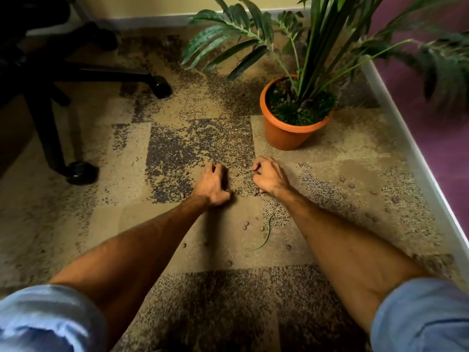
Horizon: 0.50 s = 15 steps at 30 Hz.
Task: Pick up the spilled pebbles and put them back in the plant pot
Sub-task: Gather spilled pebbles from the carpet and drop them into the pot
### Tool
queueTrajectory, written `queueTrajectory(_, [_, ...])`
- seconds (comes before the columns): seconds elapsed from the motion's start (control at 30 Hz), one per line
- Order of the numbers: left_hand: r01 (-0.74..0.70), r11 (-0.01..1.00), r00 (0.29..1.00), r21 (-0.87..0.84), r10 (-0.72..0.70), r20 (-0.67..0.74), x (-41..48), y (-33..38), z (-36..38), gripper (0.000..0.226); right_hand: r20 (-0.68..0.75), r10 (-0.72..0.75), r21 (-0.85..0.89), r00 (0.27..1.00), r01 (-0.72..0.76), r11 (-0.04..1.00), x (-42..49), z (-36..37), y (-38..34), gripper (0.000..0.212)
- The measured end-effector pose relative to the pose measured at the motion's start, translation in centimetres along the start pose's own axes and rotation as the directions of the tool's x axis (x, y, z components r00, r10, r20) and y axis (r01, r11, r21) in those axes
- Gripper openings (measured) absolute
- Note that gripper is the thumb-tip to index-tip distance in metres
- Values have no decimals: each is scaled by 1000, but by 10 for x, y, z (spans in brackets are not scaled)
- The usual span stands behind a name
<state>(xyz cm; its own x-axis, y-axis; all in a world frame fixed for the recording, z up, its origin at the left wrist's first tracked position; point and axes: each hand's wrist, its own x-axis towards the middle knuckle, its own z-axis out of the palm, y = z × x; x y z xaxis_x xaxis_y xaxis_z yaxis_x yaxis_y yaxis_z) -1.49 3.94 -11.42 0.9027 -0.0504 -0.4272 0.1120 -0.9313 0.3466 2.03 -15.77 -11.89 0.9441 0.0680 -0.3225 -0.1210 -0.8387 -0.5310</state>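
While rolled blue sleeves (45, 318) frame the near edge, small brown pebbles (246, 223) lie scattered on the mottled carpet (114, 174) between the forearms, beside a fallen green leaf strip (264, 240). Farther out, the left hand (213, 185) and right hand (269, 177) press knuckles-up on the carpet among more pebbles, fingers curled under; I cannot tell what either grip holds. Beyond them stands the orange plant pot (291, 133), with an office chair base (76, 171) far left.
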Motion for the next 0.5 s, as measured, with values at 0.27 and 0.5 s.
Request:
queueTrajectory(0.27, [-129,984,991,121,133,-28,2,5,9,100,95,-128,-142,987,141,980,-13,8,2,13])
queueTrajectory(0.5, [-191,975,982,113,190,24,12,9,10,100,156,-234,-91,960,250,964,-26,11,10,34])
